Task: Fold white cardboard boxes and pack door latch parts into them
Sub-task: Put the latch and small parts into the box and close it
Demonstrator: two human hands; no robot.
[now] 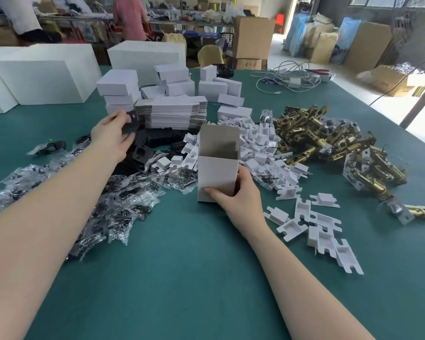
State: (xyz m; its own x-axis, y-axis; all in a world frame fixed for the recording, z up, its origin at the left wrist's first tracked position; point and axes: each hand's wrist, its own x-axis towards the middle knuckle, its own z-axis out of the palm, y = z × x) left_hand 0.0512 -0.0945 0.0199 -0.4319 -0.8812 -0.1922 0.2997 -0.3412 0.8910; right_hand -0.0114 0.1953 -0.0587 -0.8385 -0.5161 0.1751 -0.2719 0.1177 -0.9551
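The right hand (233, 192) is gripping the base of an upright, open-topped white cardboard box (217, 165) standing on the green table (194, 278). The left hand (111, 136) is pinching a flat black plate (132, 119) above a dark stack, beside glossy brass latches (329, 141).

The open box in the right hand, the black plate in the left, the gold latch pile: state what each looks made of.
Open box: thin cardboard, white matte outside, grey-brown inside.
Black plate: flat, dull black with cutouts; probably rubber or plastic, hard to tell.
Latch pile: metal, shiny brass-coloured with silvery parts, judging by the glints.
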